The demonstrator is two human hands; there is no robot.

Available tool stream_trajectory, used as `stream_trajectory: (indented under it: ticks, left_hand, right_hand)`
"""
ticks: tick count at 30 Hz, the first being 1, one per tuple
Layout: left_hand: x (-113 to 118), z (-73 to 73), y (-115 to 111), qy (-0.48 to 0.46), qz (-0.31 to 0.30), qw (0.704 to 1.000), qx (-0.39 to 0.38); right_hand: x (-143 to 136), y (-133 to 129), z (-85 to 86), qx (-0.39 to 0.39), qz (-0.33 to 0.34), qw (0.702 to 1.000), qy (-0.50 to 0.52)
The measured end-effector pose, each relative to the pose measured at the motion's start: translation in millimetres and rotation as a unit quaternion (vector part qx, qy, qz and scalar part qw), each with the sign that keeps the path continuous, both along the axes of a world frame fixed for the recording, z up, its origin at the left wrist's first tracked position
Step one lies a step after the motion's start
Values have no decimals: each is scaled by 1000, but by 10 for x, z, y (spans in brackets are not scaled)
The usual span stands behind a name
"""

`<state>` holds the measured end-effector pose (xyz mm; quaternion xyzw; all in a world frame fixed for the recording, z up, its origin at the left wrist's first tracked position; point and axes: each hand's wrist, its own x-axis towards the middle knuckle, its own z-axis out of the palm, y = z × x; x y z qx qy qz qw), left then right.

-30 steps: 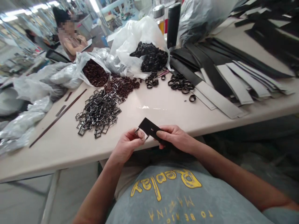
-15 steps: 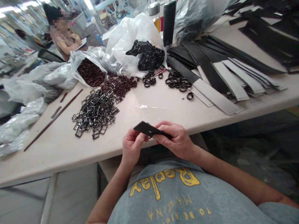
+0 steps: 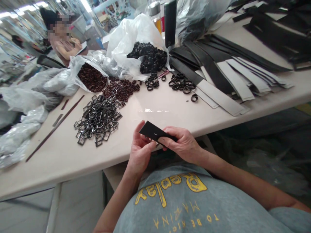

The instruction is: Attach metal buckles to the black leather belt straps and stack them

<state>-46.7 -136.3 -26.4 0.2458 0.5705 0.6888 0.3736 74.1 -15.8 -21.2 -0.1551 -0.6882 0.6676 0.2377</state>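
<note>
My right hand [image 3: 186, 144] grips a folded black leather strap [image 3: 153, 130], thumb on top and fingers beneath. The strap has a small slit near its middle and its free end points up and left. My left hand [image 3: 139, 153] is at the strap's left end, index finger raised behind it. Its thumb presses a small shiny metal piece [image 3: 153, 141] just below the strap; the piece is mostly hidden. Left of my hands, a pile of dark metal buckles [image 3: 98, 118] lies on the table [image 3: 136, 119].
Brown loops [image 3: 121, 89] spill from a plastic bag [image 3: 75, 72]. Black loops [image 3: 182, 82] lie near another white bag [image 3: 136, 29]. Black straps with pale ends [image 3: 225, 71] cover the right side. A black bottle [image 3: 170, 24] stands behind. A seated person [image 3: 63, 47] is across the table.
My left index finger has lifted and opened away from the strap's end. The strap has tilted to show more of its face. The whole view has shifted slightly.
</note>
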Motion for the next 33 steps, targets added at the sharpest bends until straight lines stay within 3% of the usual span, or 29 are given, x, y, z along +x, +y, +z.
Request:
stream_trajectory:
  ticks: [7, 11, 14, 17, 19, 21, 24, 27, 30, 33]
  left_hand:
    - [85, -45, 8, 175, 103, 978, 44]
    - [-65, -21, -56, 298, 28, 954, 25]
    - [-207, 39, -113, 415, -30, 909, -3]
    - [-284, 123, -129, 531, 7, 847, -2]
    - [-279, 166, -113, 562, 40, 826, 18]
    - [-245, 177, -85, 529, 59, 846, 28]
    - [-207, 125, -19, 403, 128, 906, 7]
    - [-233, 41, 64, 257, 187, 948, 23]
    - [-266, -3, 131, 172, 191, 966, 32]
    - [-248, 2, 145, 163, 171, 972, 18]
  right_hand:
    - [-11, -22, 29, 52, -47, 997, 30]
    - [20, 37, 31, -10, -34, 999, -5]
    - [58, 106, 30, -115, 14, 992, -43]
    - [83, 173, 34, -174, 49, 981, -64]
    - [93, 209, 48, -186, 68, 978, -65]
    - [110, 239, 73, -178, 55, 981, -55]
    - [168, 261, 127, -131, -6, 991, -37]
    - [243, 237, 168, -39, 28, 997, -65]
    - [278, 169, 157, 93, 76, 988, -96]
    - [261, 115, 92, 169, 48, 979, -106]
